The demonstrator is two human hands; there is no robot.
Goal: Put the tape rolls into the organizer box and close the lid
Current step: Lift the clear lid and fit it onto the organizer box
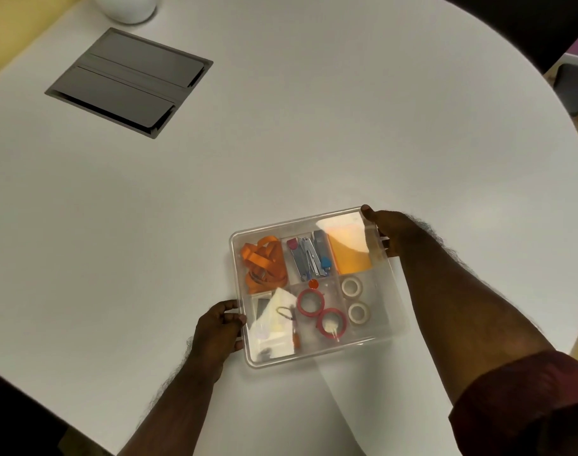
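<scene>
A clear plastic organizer box (pixel 240 238) sits on the white table in front of me. Two pink tape rolls (pixel 310 302) lie in its front middle compartment, and two white tape rolls (pixel 352 287) lie in the front right one. A transparent lid (pixel 379 284) lies over the box, shifted a little to the right. My left hand (pixel 220 327) grips the box's front left edge. My right hand (pixel 391 233) holds the lid and box at the back right corner.
The box also holds an orange strap (pixel 264 261), small staplers (pixel 309 256), an orange pad (pixel 348 255) and papers. A grey cable hatch (pixel 129 80) is set in the table at the far left, with a white round object (pixel 126 8) behind it. The table edge curves round on the right.
</scene>
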